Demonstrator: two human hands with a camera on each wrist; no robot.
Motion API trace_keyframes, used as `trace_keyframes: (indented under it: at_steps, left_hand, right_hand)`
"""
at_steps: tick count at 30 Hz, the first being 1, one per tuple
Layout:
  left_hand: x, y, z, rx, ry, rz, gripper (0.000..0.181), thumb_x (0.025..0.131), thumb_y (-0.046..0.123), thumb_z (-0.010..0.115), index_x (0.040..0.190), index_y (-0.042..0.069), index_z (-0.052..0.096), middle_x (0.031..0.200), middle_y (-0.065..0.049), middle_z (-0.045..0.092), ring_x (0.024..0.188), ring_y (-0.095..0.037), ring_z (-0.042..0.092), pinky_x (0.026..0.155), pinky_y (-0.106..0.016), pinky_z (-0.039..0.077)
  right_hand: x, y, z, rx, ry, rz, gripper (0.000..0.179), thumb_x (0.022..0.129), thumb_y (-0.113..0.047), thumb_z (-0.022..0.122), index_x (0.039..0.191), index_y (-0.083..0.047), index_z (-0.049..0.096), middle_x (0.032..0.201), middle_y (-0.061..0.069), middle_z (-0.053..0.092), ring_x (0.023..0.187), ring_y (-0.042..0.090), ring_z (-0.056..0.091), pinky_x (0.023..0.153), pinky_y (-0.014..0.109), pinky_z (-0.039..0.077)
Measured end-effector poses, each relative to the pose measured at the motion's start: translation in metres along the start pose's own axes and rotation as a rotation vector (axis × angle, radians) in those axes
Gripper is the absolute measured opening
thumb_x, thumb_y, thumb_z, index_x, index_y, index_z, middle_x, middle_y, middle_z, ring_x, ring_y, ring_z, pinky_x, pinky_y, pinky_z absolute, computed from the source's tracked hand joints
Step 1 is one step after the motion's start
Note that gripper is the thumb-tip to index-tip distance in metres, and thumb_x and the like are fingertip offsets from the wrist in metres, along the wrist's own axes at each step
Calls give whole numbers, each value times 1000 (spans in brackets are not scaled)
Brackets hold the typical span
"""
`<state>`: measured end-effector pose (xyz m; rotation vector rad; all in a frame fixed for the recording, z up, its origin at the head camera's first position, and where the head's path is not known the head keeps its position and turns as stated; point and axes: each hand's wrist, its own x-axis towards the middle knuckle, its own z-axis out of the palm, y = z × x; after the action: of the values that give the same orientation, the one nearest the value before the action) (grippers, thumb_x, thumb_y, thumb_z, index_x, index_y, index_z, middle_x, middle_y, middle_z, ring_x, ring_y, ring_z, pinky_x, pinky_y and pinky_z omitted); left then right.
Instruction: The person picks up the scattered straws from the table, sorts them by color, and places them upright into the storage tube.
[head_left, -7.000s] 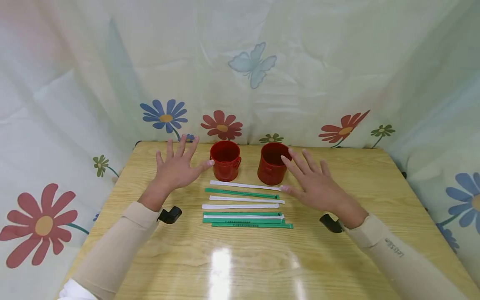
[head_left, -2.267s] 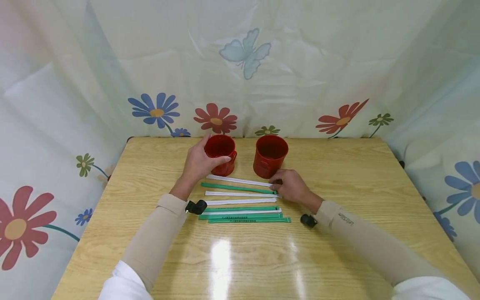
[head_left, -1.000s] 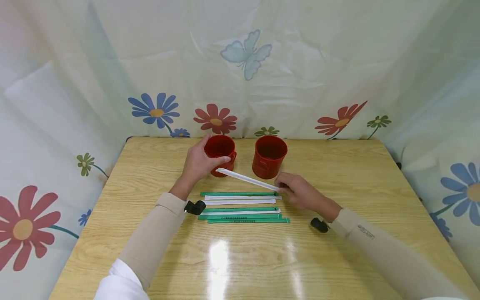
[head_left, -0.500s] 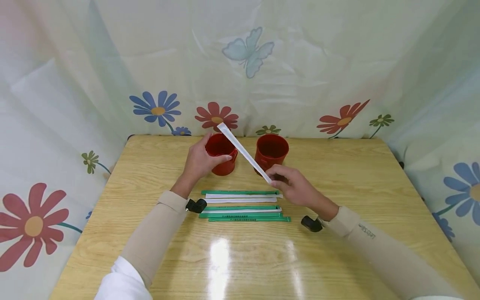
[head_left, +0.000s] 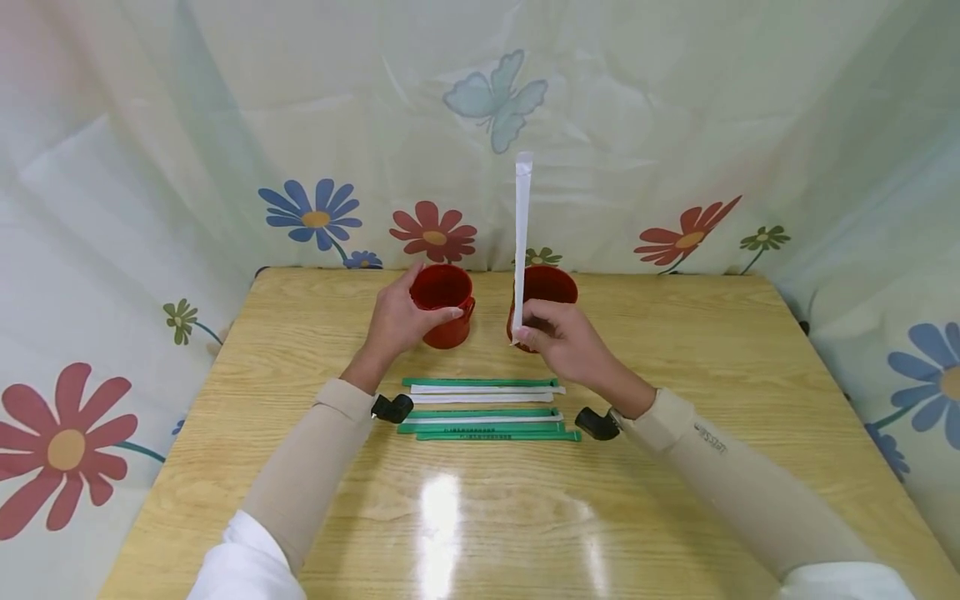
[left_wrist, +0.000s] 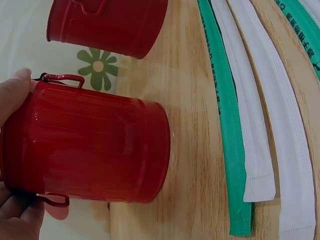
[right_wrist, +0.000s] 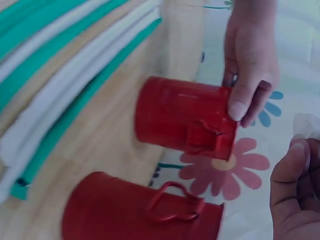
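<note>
My right hand (head_left: 566,342) pinches a white paper-wrapped straw (head_left: 522,237) near its lower end. The straw stands nearly upright, in front of the right red bucket (head_left: 553,283) in the head view. My left hand (head_left: 401,321) grips the rim of the left red bucket (head_left: 448,335), thumb on the near side. In the left wrist view this bucket (left_wrist: 95,142) shows its small wire handles. Both buckets stand on the table; the right wrist view has the right one (right_wrist: 117,212) below the left one. Only the fingertips and a bit of wrapper (right_wrist: 306,125) show at that view's edge.
In front of the buckets, several wrapped straws lie side by side, among them a green straw (head_left: 480,382) and a white straw (head_left: 480,399). Lower green straws (head_left: 495,437) overlap. A flowered curtain (head_left: 600,167) hangs behind the wooden table (head_left: 337,517).
My right hand has picked up the farthest white straw, swung it from lying flat to upright, and moved toward the right bucket. Earlier, my left hand closed on the left bucket and stays there.
</note>
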<state>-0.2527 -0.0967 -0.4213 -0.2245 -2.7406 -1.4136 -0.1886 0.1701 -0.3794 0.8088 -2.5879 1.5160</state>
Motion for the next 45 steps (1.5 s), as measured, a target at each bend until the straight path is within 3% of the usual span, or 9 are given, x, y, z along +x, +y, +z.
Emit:
trace_keyframes:
  at_steps: [11,15,20,22,27,34,41,45]
  left_hand:
    - [1,1,-1,-12,6,19,97,83,41,88,161,13,37,152,-7,57,138,-31,53,100,-50,61]
    - [0,1,-1,-17,8,24,95,82,42,88,159,14,40,150,-6,58,136,-30,54,99,-49,61]
    - [1,1,-1,-9,13,28,94,83,40,88,159,13,40,150,-7,58,137,-31,53,98,-50,61]
    - [1,0,0,-13,15,36,92,83,39,89,158,13,41,149,-7,58,136,-31,54,99,-50,61]
    - [3,-1,0,-16,17,45,92,83,42,88,158,14,42,149,-6,59,135,-30,54,100,-49,60]
    - [0,-4,1,-97,-8,-6,101,83,42,88,163,15,34,154,-6,55,140,-30,51,104,-50,58]
    - [2,-5,-3,-146,11,25,104,81,45,89,165,19,32,158,-6,51,143,-31,50,109,-52,54]
    - [4,-7,-5,-173,-2,54,104,82,40,89,165,18,31,159,-7,51,144,-31,50,109,-53,55]
  right_hand:
    - [34,-19,2,19,-5,-22,4,95,1,72,96,0,75,88,15,72,79,31,67,75,24,58]
    - [45,-22,4,11,8,-70,3,93,-1,75,94,0,76,84,16,73,74,23,66,71,23,58]
    - [63,-23,8,15,28,-81,7,91,-2,78,97,0,79,88,15,78,74,28,71,69,21,59]
    - [69,-23,9,7,20,-71,8,91,-4,78,99,0,79,90,15,79,76,33,72,70,23,60]
    - [84,-23,13,-32,1,-53,7,93,-7,76,98,-2,79,90,14,80,81,27,73,74,31,62]
    - [99,-18,18,-92,-16,-20,7,94,-10,75,98,-4,77,93,13,79,83,23,73,81,38,64]
    - [113,-14,25,-145,-26,-49,7,92,-6,77,98,-2,76,92,15,79,82,26,73,80,39,64]
    - [120,-13,30,-159,-39,-24,7,92,-5,77,97,-1,75,91,16,79,80,26,73,76,37,63]
